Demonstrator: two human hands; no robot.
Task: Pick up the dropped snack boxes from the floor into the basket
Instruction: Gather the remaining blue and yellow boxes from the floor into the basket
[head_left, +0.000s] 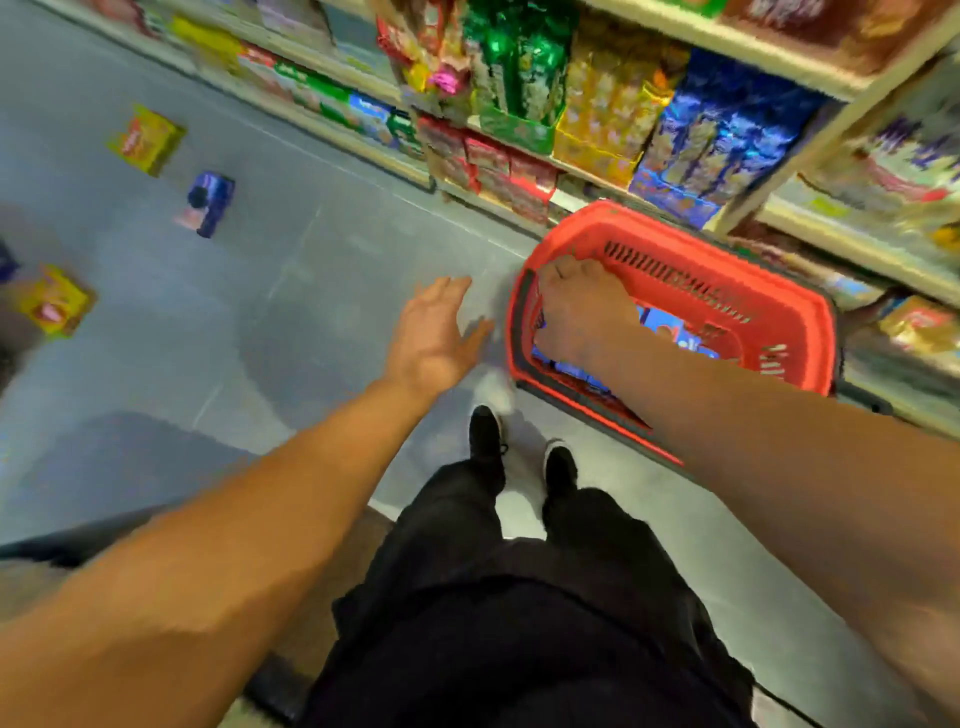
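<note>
head view: the right hand (576, 306) holds the red basket (779, 312) by its handle; the left hand (434, 332) hangs spread, holding nothing. snack boxes (210, 202) lie on the floor (311, 270) at ten o'clock, well apart. stooping for them could tip the basket, spilling its blue box (670, 332).

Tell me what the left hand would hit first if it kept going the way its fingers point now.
Probably nothing soon: the left hand is open, fingers aimed up-right over bare floor, passing left of the red basket. Beyond lies the bottom shelf, though depth is unclear.
</note>
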